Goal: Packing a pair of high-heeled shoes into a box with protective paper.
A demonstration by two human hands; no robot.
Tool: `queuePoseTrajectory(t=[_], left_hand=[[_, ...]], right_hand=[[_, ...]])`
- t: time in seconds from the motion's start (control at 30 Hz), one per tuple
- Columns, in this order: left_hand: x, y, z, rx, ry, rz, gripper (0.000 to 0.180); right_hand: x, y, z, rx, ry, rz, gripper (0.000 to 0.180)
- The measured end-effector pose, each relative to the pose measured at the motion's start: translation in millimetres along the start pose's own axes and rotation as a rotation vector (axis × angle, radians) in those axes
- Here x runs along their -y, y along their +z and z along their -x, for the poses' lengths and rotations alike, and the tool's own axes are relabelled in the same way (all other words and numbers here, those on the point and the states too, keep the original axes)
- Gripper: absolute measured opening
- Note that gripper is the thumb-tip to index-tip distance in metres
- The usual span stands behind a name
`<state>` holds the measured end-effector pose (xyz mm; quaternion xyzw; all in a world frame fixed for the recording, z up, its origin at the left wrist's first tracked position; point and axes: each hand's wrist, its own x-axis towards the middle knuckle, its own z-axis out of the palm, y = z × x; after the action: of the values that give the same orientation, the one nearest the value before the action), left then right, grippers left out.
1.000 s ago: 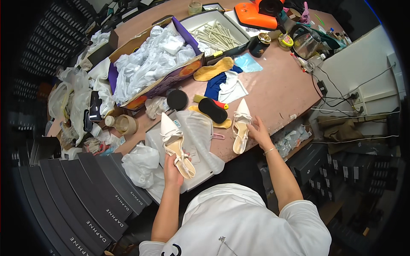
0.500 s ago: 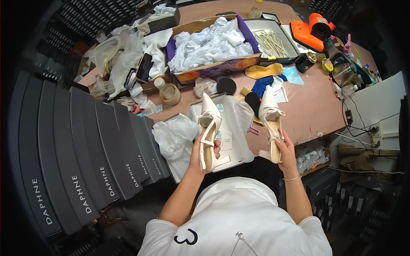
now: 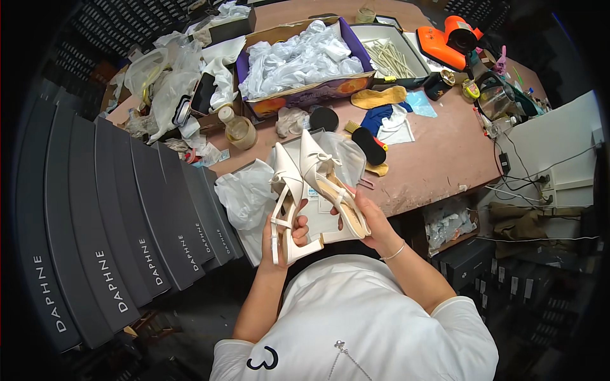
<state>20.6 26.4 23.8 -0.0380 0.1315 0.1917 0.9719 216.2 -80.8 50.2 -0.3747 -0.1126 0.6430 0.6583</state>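
Observation:
In my left hand (image 3: 274, 239) is a cream pointed slingback shoe (image 3: 287, 181) with a bow and a block heel, tilted so its heel sticks out to the right. My right hand (image 3: 375, 223) grips a matching cream shoe (image 3: 316, 159) near its heel end, toe pointing away and to the left. The two toes are close together, side by side. Beneath them lies an open shoebox (image 3: 324, 221) lined with white tissue, partly hidden by the shoes. Crumpled white wrapping (image 3: 244, 193) spills over its left side.
Grey shoeboxes (image 3: 114, 209) are stacked at my left. On the table (image 3: 438, 162) are a bottle (image 3: 239, 129), a black brush (image 3: 368, 146), cloths (image 3: 395, 122), and a purple carton (image 3: 308, 98) full of white plastic. An orange device (image 3: 445, 47) stands at the far right.
The right-hand shoe has moved left, beside the other one, and now leans toward it. The left-hand shoe has shifted slightly left and turned. The whole view has shifted a little.

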Motion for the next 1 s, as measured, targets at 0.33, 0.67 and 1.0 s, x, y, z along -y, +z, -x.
queuePoseTrajectory(t=[0.33,0.67,1.0], left_hand=[[-10.9,-11.2,1.1,-0.040,0.063,-0.156,0.067],[-18.3,-6.2,4.1,-0.079,0.059,-0.258,0.058],[7.1,-18.4,-1.5,0.399,-0.165,0.577,0.056]], right_hand=[[-5.1,15.8,-6.9,-0.053,-0.057,0.106,0.066],[6.2,8.2,-0.4,0.042,0.109,0.037,0.065],[-39.9,-9.5,9.0,0.242,0.259,-0.719,0.037]])
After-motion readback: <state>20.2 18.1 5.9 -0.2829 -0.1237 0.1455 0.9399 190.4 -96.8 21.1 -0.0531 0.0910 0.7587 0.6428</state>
